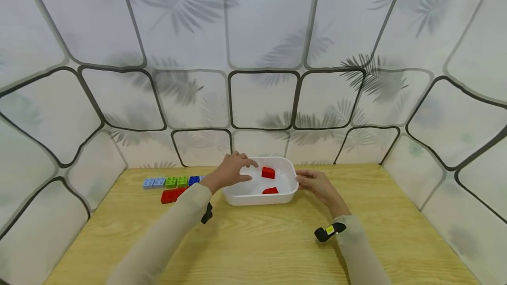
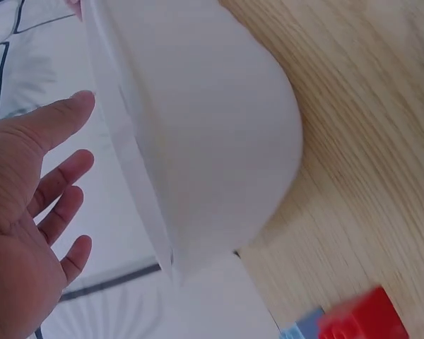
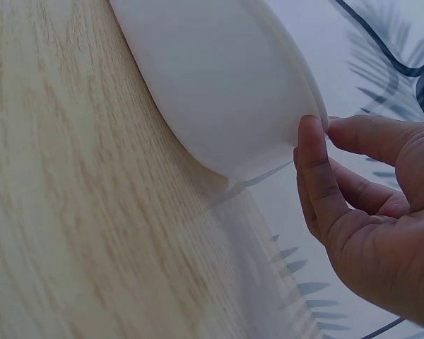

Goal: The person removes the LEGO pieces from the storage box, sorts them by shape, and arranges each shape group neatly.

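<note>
A white plastic tub (image 1: 257,200) stands on the table with two red toy bricks inside, one brick (image 1: 268,172) toward the back and another brick (image 1: 270,191) near the front wall. Over the tub's left end hangs my left hand (image 1: 233,171), thumb and fingers spread apart with nothing between them. The left wrist view shows this hand (image 2: 21,191) beside the tub's rim. My right hand (image 1: 318,185) pinches the rim at the right end; in the right wrist view the thumb and fingertips (image 3: 312,138) meet on that edge.
Left of the tub runs a row of light blue bricks (image 1: 153,183), green bricks (image 1: 176,182) and a dark blue brick (image 1: 194,180). Red bricks (image 1: 168,196) lie in front of the row, partly behind my left sleeve (image 1: 174,223). A patterned cloth wall (image 1: 261,100) encloses the wooden table (image 1: 257,245).
</note>
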Action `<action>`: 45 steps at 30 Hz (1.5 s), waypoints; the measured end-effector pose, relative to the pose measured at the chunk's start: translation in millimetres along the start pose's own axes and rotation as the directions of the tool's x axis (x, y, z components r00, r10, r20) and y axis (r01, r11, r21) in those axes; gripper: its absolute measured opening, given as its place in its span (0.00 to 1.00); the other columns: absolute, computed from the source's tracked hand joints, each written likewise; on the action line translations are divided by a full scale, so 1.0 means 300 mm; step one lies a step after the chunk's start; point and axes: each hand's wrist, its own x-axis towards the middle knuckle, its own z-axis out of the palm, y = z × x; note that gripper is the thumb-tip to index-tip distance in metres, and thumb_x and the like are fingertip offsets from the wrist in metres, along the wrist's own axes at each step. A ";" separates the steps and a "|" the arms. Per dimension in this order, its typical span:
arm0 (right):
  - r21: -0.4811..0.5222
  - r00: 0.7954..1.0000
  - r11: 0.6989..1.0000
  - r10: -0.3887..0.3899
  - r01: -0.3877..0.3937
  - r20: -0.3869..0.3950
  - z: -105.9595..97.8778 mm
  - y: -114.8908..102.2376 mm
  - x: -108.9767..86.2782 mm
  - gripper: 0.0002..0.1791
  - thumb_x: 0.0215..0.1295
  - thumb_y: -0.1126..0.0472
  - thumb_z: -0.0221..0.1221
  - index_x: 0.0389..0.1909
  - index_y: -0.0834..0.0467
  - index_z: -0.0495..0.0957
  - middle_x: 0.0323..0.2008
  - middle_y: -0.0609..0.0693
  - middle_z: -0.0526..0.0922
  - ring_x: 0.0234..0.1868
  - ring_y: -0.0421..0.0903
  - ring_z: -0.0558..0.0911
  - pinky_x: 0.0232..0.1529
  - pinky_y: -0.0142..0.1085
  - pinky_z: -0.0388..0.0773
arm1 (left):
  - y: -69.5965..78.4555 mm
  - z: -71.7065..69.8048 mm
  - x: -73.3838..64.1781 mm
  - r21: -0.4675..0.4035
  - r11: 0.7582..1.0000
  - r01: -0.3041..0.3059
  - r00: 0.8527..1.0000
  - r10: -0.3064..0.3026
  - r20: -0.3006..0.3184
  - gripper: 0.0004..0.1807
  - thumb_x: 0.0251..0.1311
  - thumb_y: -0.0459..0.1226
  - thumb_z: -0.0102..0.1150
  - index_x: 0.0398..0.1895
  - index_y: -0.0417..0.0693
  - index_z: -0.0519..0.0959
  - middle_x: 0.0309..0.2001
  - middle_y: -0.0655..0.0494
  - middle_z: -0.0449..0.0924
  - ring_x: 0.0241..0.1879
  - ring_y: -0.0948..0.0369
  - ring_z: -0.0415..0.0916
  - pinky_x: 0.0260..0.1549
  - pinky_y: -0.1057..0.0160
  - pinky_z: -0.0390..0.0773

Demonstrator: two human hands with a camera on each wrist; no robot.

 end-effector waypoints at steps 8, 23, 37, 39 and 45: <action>0.000 1.000 1.000 0.004 -0.004 0.009 0.011 0.006 0.006 0.27 0.74 0.67 0.57 0.67 0.79 0.66 0.52 0.58 0.84 0.40 0.38 0.86 0.45 0.32 0.84 | 0.041 0.057 0.065 -0.118 0.993 -0.028 0.997 0.037 0.073 0.22 0.59 0.38 0.73 0.58 0.51 0.84 0.52 0.45 0.82 0.52 0.49 0.70 0.53 0.41 0.67; -0.002 1.000 1.000 0.006 -0.006 0.002 0.014 0.005 0.012 0.27 0.74 0.65 0.57 0.67 0.78 0.66 0.56 0.63 0.82 0.43 0.38 0.86 0.47 0.32 0.84 | 0.079 0.132 0.128 -0.091 0.996 0.001 0.962 0.024 0.272 0.22 0.57 0.36 0.74 0.56 0.61 0.86 0.56 0.53 0.79 0.56 0.53 0.67 0.55 0.48 0.65; -0.008 1.000 1.000 0.013 -0.013 0.003 0.001 -0.002 0.003 0.27 0.75 0.65 0.56 0.67 0.78 0.65 0.59 0.69 0.79 0.43 0.39 0.85 0.46 0.32 0.83 | 0.099 0.164 0.155 -0.075 0.997 -0.033 0.944 0.056 0.325 0.28 0.60 0.30 0.69 0.61 0.66 0.83 0.58 0.52 0.77 0.63 0.49 0.65 0.59 0.44 0.65; -0.003 1.000 1.000 0.014 -0.014 -0.002 0.002 -0.002 0.005 0.27 0.75 0.66 0.56 0.67 0.78 0.66 0.58 0.67 0.80 0.43 0.39 0.85 0.46 0.32 0.83 | 0.108 0.162 0.153 -0.084 0.996 -0.035 0.941 0.061 0.334 0.28 0.61 0.28 0.66 0.60 0.66 0.83 0.58 0.52 0.77 0.66 0.48 0.63 0.61 0.41 0.64; 0.017 1.000 1.000 0.011 -0.011 -0.014 0.007 -0.001 0.008 0.26 0.74 0.68 0.56 0.66 0.79 0.67 0.54 0.62 0.83 0.42 0.38 0.85 0.45 0.32 0.84 | 0.117 0.158 0.150 0.030 0.997 -0.068 0.947 0.055 0.317 0.23 0.61 0.32 0.68 0.56 0.65 0.85 0.59 0.51 0.78 0.67 0.47 0.64 0.61 0.40 0.66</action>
